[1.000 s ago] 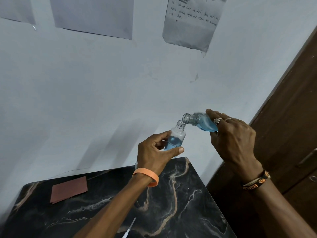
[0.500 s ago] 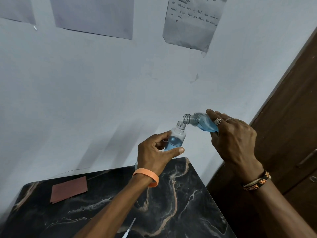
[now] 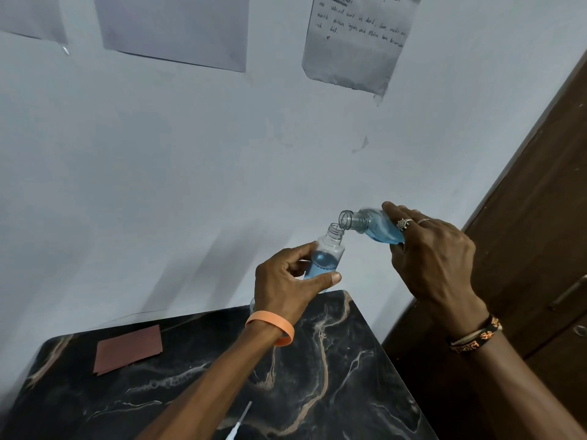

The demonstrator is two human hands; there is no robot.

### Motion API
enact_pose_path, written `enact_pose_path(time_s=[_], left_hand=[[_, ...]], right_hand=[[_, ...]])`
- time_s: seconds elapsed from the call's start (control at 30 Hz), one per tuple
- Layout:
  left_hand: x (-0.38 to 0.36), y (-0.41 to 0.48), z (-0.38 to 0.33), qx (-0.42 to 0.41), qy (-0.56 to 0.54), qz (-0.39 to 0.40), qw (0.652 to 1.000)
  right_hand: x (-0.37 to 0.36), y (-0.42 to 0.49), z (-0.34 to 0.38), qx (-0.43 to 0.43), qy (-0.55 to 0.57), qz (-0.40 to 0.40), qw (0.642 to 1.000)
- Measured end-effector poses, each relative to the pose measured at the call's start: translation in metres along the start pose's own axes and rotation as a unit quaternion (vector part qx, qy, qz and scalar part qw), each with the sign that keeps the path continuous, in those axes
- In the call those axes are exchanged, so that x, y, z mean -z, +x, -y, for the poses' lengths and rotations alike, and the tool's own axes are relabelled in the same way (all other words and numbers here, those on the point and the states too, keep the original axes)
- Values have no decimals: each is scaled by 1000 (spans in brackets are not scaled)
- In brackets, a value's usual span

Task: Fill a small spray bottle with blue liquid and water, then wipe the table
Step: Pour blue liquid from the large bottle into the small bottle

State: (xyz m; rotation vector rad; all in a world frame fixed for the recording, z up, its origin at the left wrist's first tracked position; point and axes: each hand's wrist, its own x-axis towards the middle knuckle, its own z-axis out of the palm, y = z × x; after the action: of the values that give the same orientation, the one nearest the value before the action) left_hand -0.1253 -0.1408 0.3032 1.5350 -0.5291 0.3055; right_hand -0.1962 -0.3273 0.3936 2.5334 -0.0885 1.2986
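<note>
- Hidden behind the left hand (image 3: 286,281): the lower body and base of the small bottle (image 3: 328,252). Showing above the thumb only the neck, the shoulder and some blue liquid.
- Buried in the right hand (image 3: 435,255): the rear half of the second bottle (image 3: 368,225), slightly blurred near the fingers.
- Just under the left wrist, at the far edge of the table (image 3: 349,392): a clear sliver (image 3: 252,303), too covered to identify.
- Cut off by the bottom edge, below the left forearm: a thin white stick (image 3: 239,422) lying on the table.
- Cut off at the top, well above both hands: three paper sheets (image 3: 178,30) on the wall. Handwriting on the rightmost, too small to read.
- Only partly in view, right of the right hand: a brown door (image 3: 524,249).
- Two hands, each with one bottle.
- Left: wrapped round the small bottle, thumb across the front and fingers behind. Held up over the table's far edge, mouth upward, leaning a little.
- Right: clasped over the second bottle from above. Tipped with its open neck down toward the left hand, lip just over the small bottle's mouth. Touching or not, cannot tell; any stream between them hard to make out.
- Two bottles, both clear, uncapped and holding blue liquid.
- Two rings (image 3: 402,223) on the right hand.
- One orange wristband (image 3: 273,325) on the left wrist, one dark wristband (image 3: 476,338) on the right.
- One reddish-brown square (image 3: 128,347) flat on the table, well left of the left hand.
</note>
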Motion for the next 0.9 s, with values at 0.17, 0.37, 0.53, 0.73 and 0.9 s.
enact_pose_path(time_s=[0.17,0.37,0.53,0.73,0.9], left_hand=[[0,0,1,-1,3,2,1000],[-1,1,4,6,-2,0,1000],[0,2,4,3,4,0,1000],[-1,3,6,1,5,1,1000],[-1,3,6,0,6,4,1000]], right_hand=[[-1,0,0,-1,-2,8,1000],[-2,1,1,0,-4,10,1000],[-5,1,0,-3,-1,7,1000],[-7,1,0,-5,1,11,1000],[-7,1,0,-5,-1,11,1000]])
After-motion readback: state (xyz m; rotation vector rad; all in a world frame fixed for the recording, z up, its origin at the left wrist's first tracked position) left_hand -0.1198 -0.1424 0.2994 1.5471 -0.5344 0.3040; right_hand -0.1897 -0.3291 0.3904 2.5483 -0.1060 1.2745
